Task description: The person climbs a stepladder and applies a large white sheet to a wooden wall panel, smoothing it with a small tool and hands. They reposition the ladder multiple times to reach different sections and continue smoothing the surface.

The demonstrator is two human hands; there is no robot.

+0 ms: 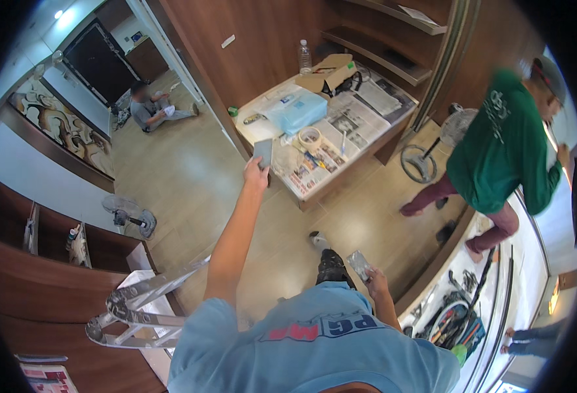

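At the left edge of the table [257,107]: a flat gray plate [263,152] was held by its lower end, with the left hand [256,174] clamped on it; whether the table was touched by it could not be told.
Near the dark trousers [333,267]: a second gray plate [358,264] was gripped in the right hand [375,283], its free end pointed up and to the left, well apart from the table.
Tabletop: newspaper [360,122] was spread across much of it; a roll of tape [309,137], a blue pack [299,110], a cardboard box [328,73] and a clear bottle [304,59] were also seen there.
Ladder: a metal ladder [148,319] was seen at the lower left.
Far floor: a seated person [146,111] was seen, legs stretched out.
Right side: a green shirt [501,144] was worn by another person, near a fan [457,126].
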